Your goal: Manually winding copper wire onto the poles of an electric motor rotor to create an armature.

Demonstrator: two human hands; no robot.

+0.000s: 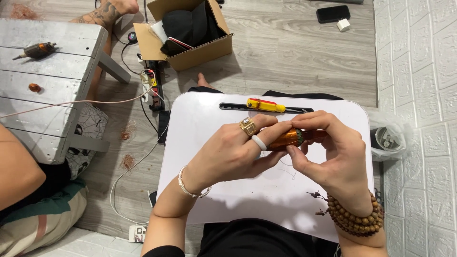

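Observation:
Both my hands meet over a white lap table (pixel 200 119). My left hand (pixel 233 152), with a gold ring, a white ring and a silver bracelet, grips a small motor rotor wound with copper wire (pixel 285 138). My right hand (pixel 333 157), wearing a wooden bead bracelet, pinches the rotor's right end and shaft with its fingertips. A yellow and red screwdriver (pixel 264 105) lies in the groove at the table's far edge, untouched.
An open cardboard box (pixel 200 52) with dark items stands on the wood floor ahead. A power strip (pixel 153 88) and cables lie to the left by a grey wooden bench (pixel 47 62) holding another rotor (pixel 37 50). Another person sits at left. A phone (pixel 332 13) lies far right.

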